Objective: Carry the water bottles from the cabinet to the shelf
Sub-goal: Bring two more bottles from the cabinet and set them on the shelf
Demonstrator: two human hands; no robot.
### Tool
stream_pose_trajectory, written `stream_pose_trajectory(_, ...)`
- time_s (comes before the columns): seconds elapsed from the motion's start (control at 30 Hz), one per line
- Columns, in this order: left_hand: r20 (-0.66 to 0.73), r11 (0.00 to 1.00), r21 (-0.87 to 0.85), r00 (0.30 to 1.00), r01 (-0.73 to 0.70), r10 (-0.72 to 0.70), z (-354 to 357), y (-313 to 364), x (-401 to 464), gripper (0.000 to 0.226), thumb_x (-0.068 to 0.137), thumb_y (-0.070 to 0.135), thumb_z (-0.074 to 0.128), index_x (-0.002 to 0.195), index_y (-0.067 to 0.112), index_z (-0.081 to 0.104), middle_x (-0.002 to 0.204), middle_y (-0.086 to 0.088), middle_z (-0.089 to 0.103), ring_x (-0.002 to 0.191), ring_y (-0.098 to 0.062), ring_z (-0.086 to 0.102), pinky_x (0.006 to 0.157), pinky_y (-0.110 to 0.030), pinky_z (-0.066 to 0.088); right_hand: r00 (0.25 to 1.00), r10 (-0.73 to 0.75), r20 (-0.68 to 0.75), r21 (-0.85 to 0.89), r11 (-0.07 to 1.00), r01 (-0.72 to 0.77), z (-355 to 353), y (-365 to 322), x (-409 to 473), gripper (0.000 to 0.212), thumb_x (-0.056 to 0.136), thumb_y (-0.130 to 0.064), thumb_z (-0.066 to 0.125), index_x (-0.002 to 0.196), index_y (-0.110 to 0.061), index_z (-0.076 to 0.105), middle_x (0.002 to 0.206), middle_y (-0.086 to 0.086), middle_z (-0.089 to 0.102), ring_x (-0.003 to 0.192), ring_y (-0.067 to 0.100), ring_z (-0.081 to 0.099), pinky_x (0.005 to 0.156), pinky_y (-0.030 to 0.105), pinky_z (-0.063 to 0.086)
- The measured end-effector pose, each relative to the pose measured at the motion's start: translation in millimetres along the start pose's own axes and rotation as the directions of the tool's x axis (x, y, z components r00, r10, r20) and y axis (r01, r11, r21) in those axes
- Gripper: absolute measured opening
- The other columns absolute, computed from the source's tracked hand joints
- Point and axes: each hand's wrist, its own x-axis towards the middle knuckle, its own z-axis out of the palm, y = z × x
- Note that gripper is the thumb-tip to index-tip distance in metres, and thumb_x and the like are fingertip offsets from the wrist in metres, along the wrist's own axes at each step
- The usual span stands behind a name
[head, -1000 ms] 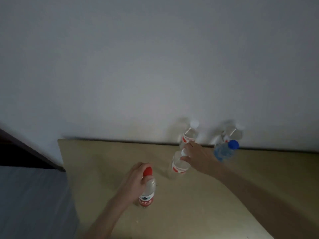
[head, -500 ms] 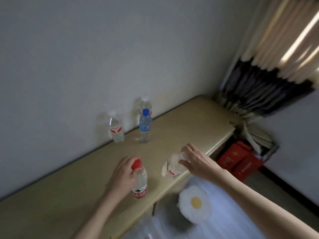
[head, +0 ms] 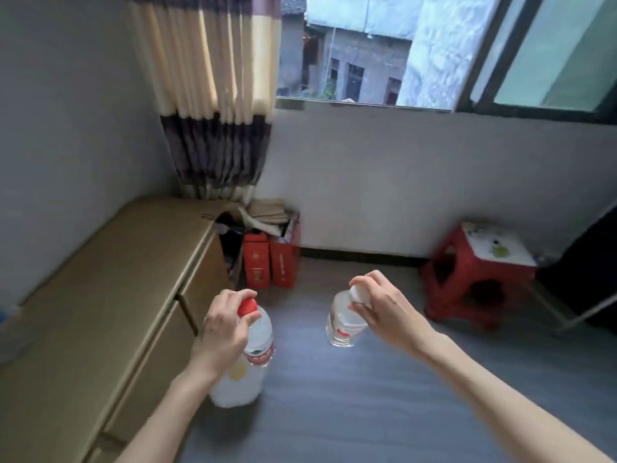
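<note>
Left hand (head: pixel 223 332): fingers curled round the neck of the red-capped water bottle (head: pixel 248 357), just under the cap; the bottle hangs upright above the grey floor (head: pixel 350 396), off the cabinet (head: pixel 100 295) beside it.
Red-capped bottle contents: clear, looks filled, but the lower body is blurred and partly behind the wrist, so the level is hard to read.
Right hand (head: pixel 384 312): fingers pinching the white cap and neck of the white-capped water bottle (head: pixel 344 324), which is held in the air, its base tipped toward the left.
White-capped bottle contents: clear plastic with a red-and-white label; cannot tell how full it is.
Forearms: both cut off by the bottom edge.
Cabinet: tan, long, on the left against the wall; its near end runs out of frame.
Red boxes (head: pixel 270 259): two on the floor beyond the cabinet, flattened cardboard piled on top; what is inside is hidden.
Red stool (head: pixel 474 272): far right by the wall, with a pale patterned top.
Curtain (head: pixel 213 95): striped, hanging in the corner.
Window (head: pixel 367 51): open, grey buildings outside.
</note>
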Motion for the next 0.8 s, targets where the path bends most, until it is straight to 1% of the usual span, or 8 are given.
stream_pose_trajectory(0.03, 0.023, 0.999, -0.027, 0.999, -0.025, 0.026, 19.5, 22.5, 1.3, 0.030, 0.079, 0.002, 0.064, 0.108, 0.009, 0.060, 0.093, 0.001, 0.052, 0.095, -0.022, 0.053, 0.085, -0.024, 0.035, 0.998, 0.045, -0.037, -0.011, 0.999, -0.046, -17.4, 19.0, -21.6, 0.029, 0.087, -0.019, 0.060, 0.112, -0.007, 0.053, 0.108, 0.006, 0.050, 0.087, 0.016, 0.049, 0.079, 0.012, 0.030)
stream_pose_trajectory(0.1, 0.066, 0.992, -0.075, 0.992, -0.102, 0.107, 56.7, 68.1, 3.8, 0.032, 0.080, 0.002, 0.064, 0.111, 0.008, 0.060, 0.095, 0.001, 0.054, 0.095, -0.019, 0.053, 0.086, -0.021, 0.034, 0.985, 0.144, -0.093, -0.024, 0.989, -0.147, -48.5, 54.2, -61.3, 0.029, 0.087, -0.020, 0.060, 0.112, -0.007, 0.054, 0.105, 0.006, 0.051, 0.084, 0.015, 0.047, 0.079, 0.016, 0.034)
stream_pose_trajectory(0.2, 0.180, 0.962, -0.142, 0.949, -0.233, 0.257, 118.4, 141.8, 5.7, 0.031, 0.081, 0.005, 0.063, 0.112, 0.009, 0.060, 0.094, 0.003, 0.054, 0.093, -0.019, 0.054, 0.084, -0.018, 0.034, 0.931, 0.309, -0.192, -0.026, 0.947, -0.320, -97.6, 105.8, -126.5, 0.030, 0.086, -0.020, 0.060, 0.113, -0.007, 0.055, 0.104, 0.008, 0.053, 0.092, 0.022, 0.053, 0.083, 0.024, 0.039)
stream_pose_trajectory(0.3, 0.269, 0.909, -0.222, 0.874, -0.353, 0.405, 171.9, 209.8, 8.5, 0.029, 0.082, 0.005, 0.063, 0.111, 0.010, 0.061, 0.094, 0.003, 0.056, 0.090, -0.022, 0.057, 0.083, -0.028, 0.042, 0.842, 0.450, -0.298, -0.004, 0.881, -0.473, -140.7, 148.9, -185.6, 0.033, 0.087, -0.020, 0.060, 0.116, -0.005, 0.054, 0.108, 0.010, 0.054, 0.101, 0.025, 0.053, 0.085, 0.022, 0.035)
stream_pose_trajectory(0.4, 0.339, 0.840, -0.298, 0.773, -0.453, 0.537, 227.6, 281.0, 8.8, 0.029, 0.082, 0.004, 0.063, 0.111, 0.009, 0.061, 0.097, -0.001, 0.059, 0.090, -0.023, 0.057, 0.083, -0.036, 0.047, 0.730, 0.554, -0.399, 0.021, 0.802, -0.597, -181.1, 185.8, -242.4, 0.032, 0.088, -0.025, 0.057, 0.116, -0.010, 0.053, 0.109, 0.006, 0.053, 0.100, 0.023, 0.052, 0.085, 0.026, 0.038)
stream_pose_trajectory(0.5, 0.402, 0.769, -0.374, 0.657, -0.518, 0.638, 288.3, 354.6, 3.7, 0.029, 0.082, 0.003, 0.061, 0.110, 0.010, 0.062, 0.100, -0.002, 0.060, 0.087, -0.021, 0.057, 0.082, -0.032, 0.045, 0.576, 0.651, -0.495, 0.077, 0.693, -0.717, -219.4, 223.2, -298.9, 0.030, 0.089, -0.028, 0.056, 0.114, -0.014, 0.052, 0.109, 0.002, 0.051, 0.095, 0.021, 0.054, 0.082, 0.027, 0.038)
stream_pose_trajectory(0.67, 0.478, 0.687, -0.470, 0.494, -0.554, 0.726, 393.9, 464.8, -1.2, 0.030, 0.079, 0.005, 0.066, 0.109, 0.010, 0.063, 0.097, -0.008, 0.063, 0.080, -0.023, 0.055, 0.078, -0.032, 0.043, 0.250, 0.722, -0.645, 0.254, 0.511, -0.821, -273.5, 291.5, -370.8, 0.025, 0.083, -0.024, 0.064, 0.104, -0.013, 0.058, 0.101, 0.000, 0.053, 0.095, 0.019, 0.053, 0.077, 0.017, 0.031)
stream_pose_trajectory(0.8, 0.515, 0.632, -0.557, 0.373, -0.539, 0.772, 474.1, 551.5, -7.6, 0.026, 0.079, 0.007, 0.066, 0.104, 0.011, 0.064, 0.096, -0.007, 0.063, 0.085, -0.028, 0.058, 0.079, -0.037, 0.047, 0.077, 0.744, -0.664, 0.311, 0.368, -0.876, -316.9, 349.7, -420.3, 0.024, 0.079, -0.023, 0.067, 0.099, -0.012, 0.059, 0.103, 0.006, 0.058, 0.097, 0.023, 0.054, 0.076, 0.017, 0.029)
